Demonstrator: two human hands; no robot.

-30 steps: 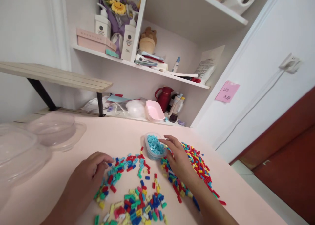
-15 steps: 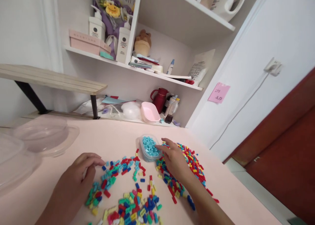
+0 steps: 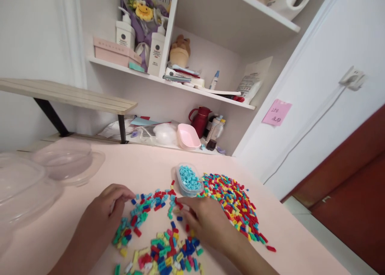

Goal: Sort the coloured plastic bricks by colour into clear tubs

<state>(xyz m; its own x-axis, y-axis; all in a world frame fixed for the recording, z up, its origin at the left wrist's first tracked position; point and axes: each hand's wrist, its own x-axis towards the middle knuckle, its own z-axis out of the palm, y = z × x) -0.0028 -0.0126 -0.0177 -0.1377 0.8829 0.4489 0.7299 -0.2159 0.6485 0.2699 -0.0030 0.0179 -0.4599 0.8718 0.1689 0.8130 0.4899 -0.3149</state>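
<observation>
Small coloured plastic building blocks (image 3: 168, 253) lie in a loose spread on the pink tabletop, with a curved band of light-blue, red and green ones (image 3: 141, 211) at its upper left. My left hand (image 3: 100, 217) rests at that band's left side, fingers loosely bent and thumb apart, nothing seen in it. Over the right end of the band, my right hand (image 3: 207, 219) points thumb and index finger down at a red block (image 3: 179, 204); a gap shows between the two fingertips. Just beyond stands a clear tub (image 3: 191, 193) of light-blue blocks (image 3: 189, 176).
A large mixed heap of blocks (image 3: 237, 203) lies right of the tub. Clear plastic containers (image 3: 63, 162) stand on the left, by a wooden riser (image 3: 75, 100). At the back are a pink basin (image 3: 188, 136), a red jug (image 3: 201, 120) and bottles (image 3: 215, 134).
My right hand has moved from the tub's right edge down and left to the loose blocks. The left hand stays beside the band. The view has shifted slightly.
</observation>
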